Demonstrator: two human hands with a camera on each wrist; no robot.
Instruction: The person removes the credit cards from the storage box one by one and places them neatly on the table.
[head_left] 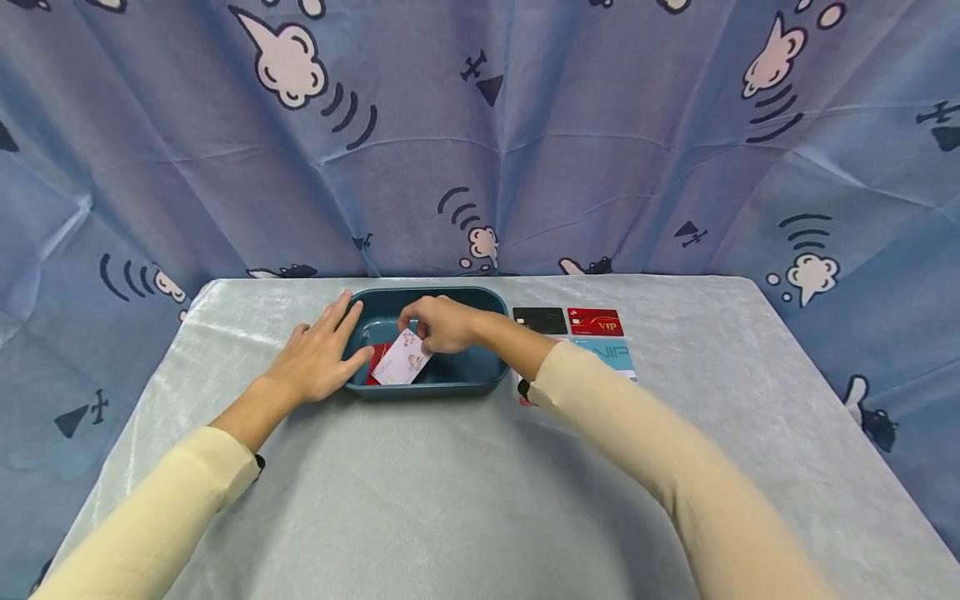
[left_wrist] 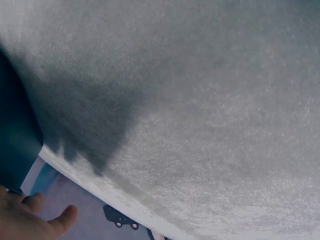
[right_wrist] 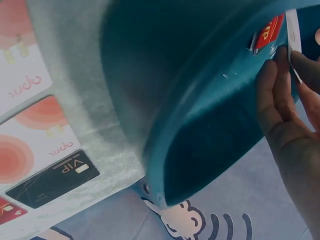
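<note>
Pale sleeves (head_left: 150, 521) reach in from the lower left and lower right of the head view. Near its centre, the right hand (head_left: 447, 325) pinches a white card (head_left: 401, 358) between its fingers, inside the bin (head_left: 420, 389), partly covering a red card (head_left: 378, 353). The left hand (head_left: 315, 357) touches the bin's left end, fingers spread. Right of centre, a black card (head_left: 542, 321) and others lie on the bench (head_left: 390, 492).
</note>
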